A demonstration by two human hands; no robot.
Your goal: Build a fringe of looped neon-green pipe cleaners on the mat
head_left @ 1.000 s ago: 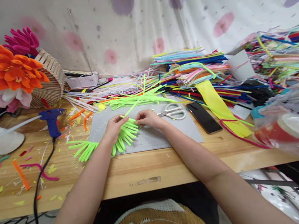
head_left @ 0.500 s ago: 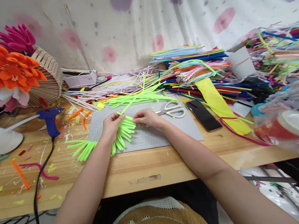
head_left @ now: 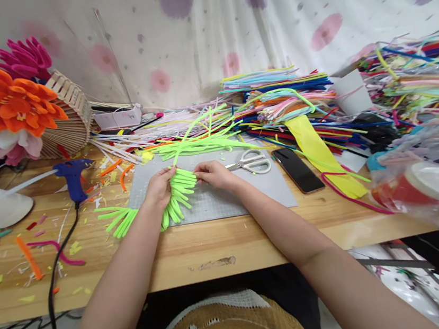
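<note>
**Long green strand [head_left: 179, 147], swung up since the earlier frame into a steeper curve above the left hand [head_left: 158, 189]**

Item: green fringe [head_left: 181, 185], a band of soft narrow strips. Upper part held over the cutting mat [head_left: 224, 206]; lower strips spread past the left forearm towards the bare wood of the table [head_left: 229, 243].

Left hand: thumb and fingers closed on the upper end of the fringe, where the long strand comes out.

Right hand [head_left: 216, 175]: thumb and fingers drawn narrow at the tips of the upper strips. Firm pinch or light touch, cannot tell.

Handling notes, by judgement: keep the left pinch close to the join, so the finished strips stay packed; match each strip to its neighbour in length before fixing it; keep the long strand free of the loose green stems [head_left: 205, 147] behind.

Adjacent stock: scissors [head_left: 245, 163] on the mat, right of the right hand; black phone [head_left: 298, 170] just beyond; blue glue gun [head_left: 73, 180] well apart at left, its cord running off the table edge.
</note>
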